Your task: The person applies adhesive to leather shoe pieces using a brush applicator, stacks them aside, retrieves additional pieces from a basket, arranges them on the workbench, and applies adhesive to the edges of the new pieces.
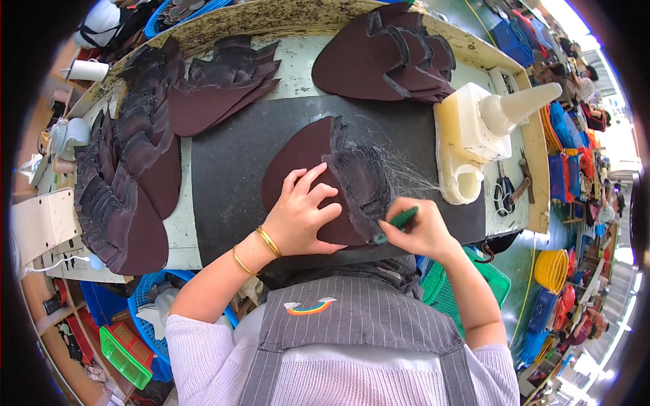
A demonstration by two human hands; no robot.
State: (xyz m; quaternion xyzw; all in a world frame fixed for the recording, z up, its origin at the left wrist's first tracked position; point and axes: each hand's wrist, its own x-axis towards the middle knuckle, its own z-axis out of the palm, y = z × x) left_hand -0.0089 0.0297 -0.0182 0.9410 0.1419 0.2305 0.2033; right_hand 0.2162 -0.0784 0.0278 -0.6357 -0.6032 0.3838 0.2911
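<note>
A layered dark brown stack of cut shoe pieces lies on the black mat in front of me, with grey, overlapping edges fanned out along its right side. My left hand presses on the brown surface, fingers spread and holding nothing. Between the thumb and fingers of my right hand is a short green tool, perhaps a brush; its lower end is at the stack's lower right edge, smeared by motion. Thin glue strands stretch from the stack toward a white bottle with a cone spout.
More brown stacks lie left, upper left and upper right. A raised wooden rim borders the table. Scissors and a hammer lie at the right. Blue and green baskets stand below the table.
</note>
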